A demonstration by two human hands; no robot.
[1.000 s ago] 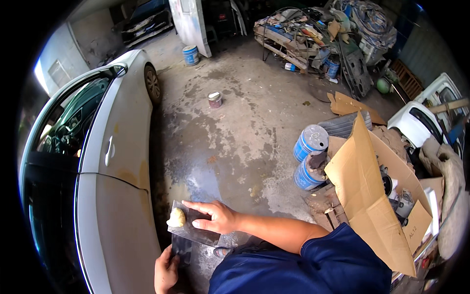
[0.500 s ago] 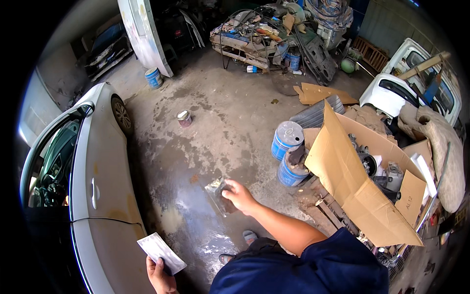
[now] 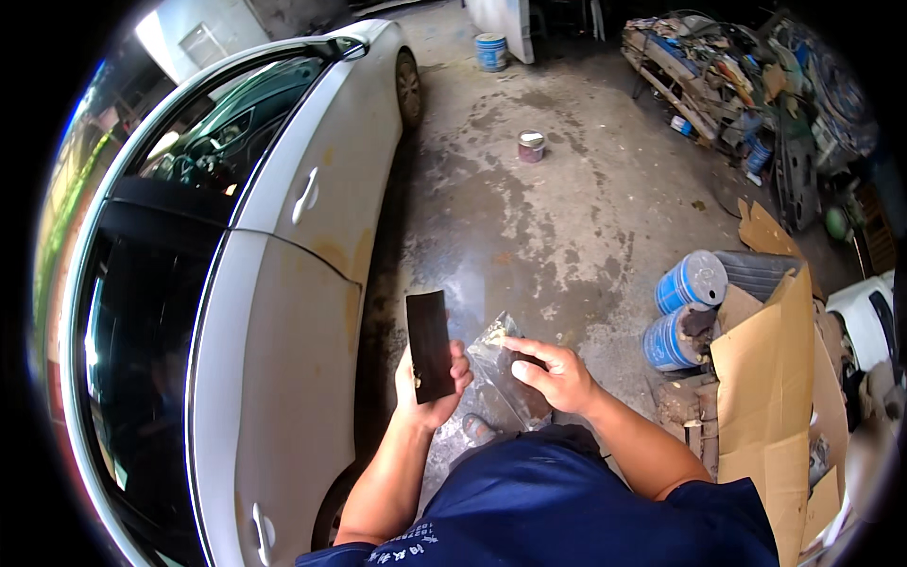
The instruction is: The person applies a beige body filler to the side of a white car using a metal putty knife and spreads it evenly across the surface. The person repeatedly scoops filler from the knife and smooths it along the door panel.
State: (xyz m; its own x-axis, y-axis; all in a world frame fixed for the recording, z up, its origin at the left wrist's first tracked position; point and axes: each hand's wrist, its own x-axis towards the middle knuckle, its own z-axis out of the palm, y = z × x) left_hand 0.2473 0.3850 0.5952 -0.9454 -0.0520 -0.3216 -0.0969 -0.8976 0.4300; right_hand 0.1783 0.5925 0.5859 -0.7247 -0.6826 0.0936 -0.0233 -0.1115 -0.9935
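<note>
My left hand (image 3: 430, 408) is closed around a rectangular sheet of sandpaper (image 3: 430, 342), held up with its black face showing. A small yellowish speck sits at the sheet's lower left edge. Just to the right, my right hand (image 3: 559, 376) pinches a clear plastic bag (image 3: 493, 364) between thumb and fingers. The bag hangs limp, and pale yellowish bits show near its top. The two hands are close together in front of my body, sheet and bag apart by a narrow gap.
A light-coloured car (image 3: 283, 378) with yellowish patches stands close at my left. A small tin (image 3: 531, 146) is on the stained concrete floor (image 3: 586, 227) ahead. Blue drums (image 3: 694, 281) and a large cardboard box (image 3: 770, 378) stand at right; a scrap pile (image 3: 709, 76) lies beyond.
My view has turned left toward the car. My left hand has come up beside the right, and the sandpaper now shows its black face instead of the white one. The bag remains in my right hand.
</note>
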